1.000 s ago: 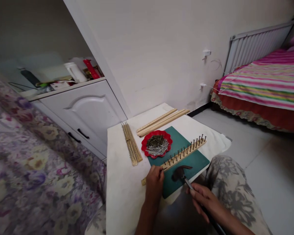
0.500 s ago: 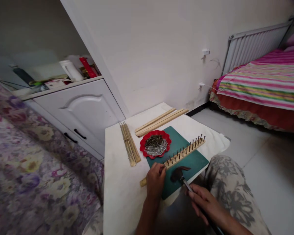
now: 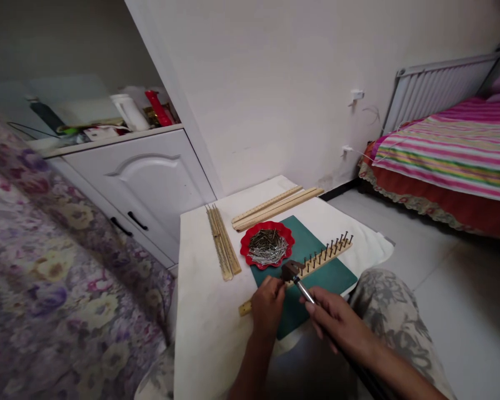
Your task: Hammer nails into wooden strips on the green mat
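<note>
A wooden strip [image 3: 325, 258] with upright nails in two rows lies slantwise across a green board [image 3: 294, 321]. My left hand [image 3: 268, 303] is over the strip's near-left part, its fingers pinched at what seems to be a nail, mostly hidden by fingers and hammer. The strip's bare end [image 3: 245, 308] sticks out to the left of that hand. My right hand [image 3: 337, 319] is closed round the handle of a claw hammer [image 3: 292, 269]. The hammer head is over the strip, right beside my left fingertips.
A red scalloped dish [image 3: 245, 256] of loose nails [image 3: 269, 247] stands on the green board's far-left corner. More wooden strips [image 3: 277, 210] lie at the back of the cloth-covered table [image 3: 204, 333], and nail-studded strips [image 3: 224, 244] lie left. My knee [image 3: 394, 305] is beside the table's right edge.
The hammer has moved up and left, from in front of the strip to over it beside my left fingers. My left hand stays at the same part of the strip. The view has shifted slightly.
</note>
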A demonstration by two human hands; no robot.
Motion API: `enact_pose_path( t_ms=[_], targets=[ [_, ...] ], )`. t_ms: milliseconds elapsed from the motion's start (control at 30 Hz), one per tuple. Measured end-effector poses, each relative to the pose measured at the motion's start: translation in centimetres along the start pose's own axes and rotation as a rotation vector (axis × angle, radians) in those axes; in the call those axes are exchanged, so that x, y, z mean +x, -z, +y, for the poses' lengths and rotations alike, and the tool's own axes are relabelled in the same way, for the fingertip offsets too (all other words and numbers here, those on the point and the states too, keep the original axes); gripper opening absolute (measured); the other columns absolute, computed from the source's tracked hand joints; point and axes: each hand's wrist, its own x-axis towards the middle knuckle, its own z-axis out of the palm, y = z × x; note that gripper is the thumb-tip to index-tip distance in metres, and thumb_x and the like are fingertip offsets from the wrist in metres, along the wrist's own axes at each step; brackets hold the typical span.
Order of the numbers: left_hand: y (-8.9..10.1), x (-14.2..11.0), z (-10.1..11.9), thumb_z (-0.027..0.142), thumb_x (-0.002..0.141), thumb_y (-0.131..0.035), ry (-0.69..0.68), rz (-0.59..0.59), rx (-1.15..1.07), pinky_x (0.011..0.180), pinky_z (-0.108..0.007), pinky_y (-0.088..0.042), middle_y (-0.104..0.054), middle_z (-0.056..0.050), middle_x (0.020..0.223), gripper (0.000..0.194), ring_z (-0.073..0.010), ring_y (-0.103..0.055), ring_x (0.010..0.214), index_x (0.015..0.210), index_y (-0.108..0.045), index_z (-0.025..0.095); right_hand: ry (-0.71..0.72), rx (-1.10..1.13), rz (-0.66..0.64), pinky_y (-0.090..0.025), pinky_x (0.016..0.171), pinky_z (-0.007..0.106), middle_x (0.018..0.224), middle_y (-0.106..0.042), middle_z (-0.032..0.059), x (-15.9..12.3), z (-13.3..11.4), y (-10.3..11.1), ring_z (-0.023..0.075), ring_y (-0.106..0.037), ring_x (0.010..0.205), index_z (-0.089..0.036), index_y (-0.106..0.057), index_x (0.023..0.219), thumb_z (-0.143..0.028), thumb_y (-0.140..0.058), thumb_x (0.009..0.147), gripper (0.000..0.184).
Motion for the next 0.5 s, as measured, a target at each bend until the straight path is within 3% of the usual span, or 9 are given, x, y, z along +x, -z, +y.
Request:
enact_pose_path(
  t_ms=[200, 500],
  targets=[
    [0.08, 0.00, -0.15, 0.020, 0.082, -0.046, 0.006, -0.005, 0.007, 0.060, -0.023, -0.033, -0.054, 0.002, 0.072, 0.016, -0.0120, -0.053, 0.067, 0.071, -0.058, 0.019, 0.000, -0.093, 0.023, -0.026, 0.029, 0.014, 0.048, -0.047, -0.0104, 0.65, 0.31, -0.61, 0.0051, -0.037, 0.028, -0.020, -0.050, 0.081, -0.040, -0.043, 0.091, 0.024],
    [0.25, -0.02, -0.01, 0.017, 0.080, -0.046, 0.007, -0.013, -0.019, 0.060, -0.022, -0.033, -0.052, 0.002, 0.070, 0.016, -0.0113, -0.051, 0.066, 0.069, -0.056, 0.018, -0.029, -0.048, 0.013, -0.025, 0.027, 0.013, 0.048, -0.048, -0.0111, 0.40, 0.70, -0.80, 0.0042, -0.035, 0.028, -0.021, -0.048, 0.081, -0.040, -0.044, 0.091, 0.021]
  ],
)
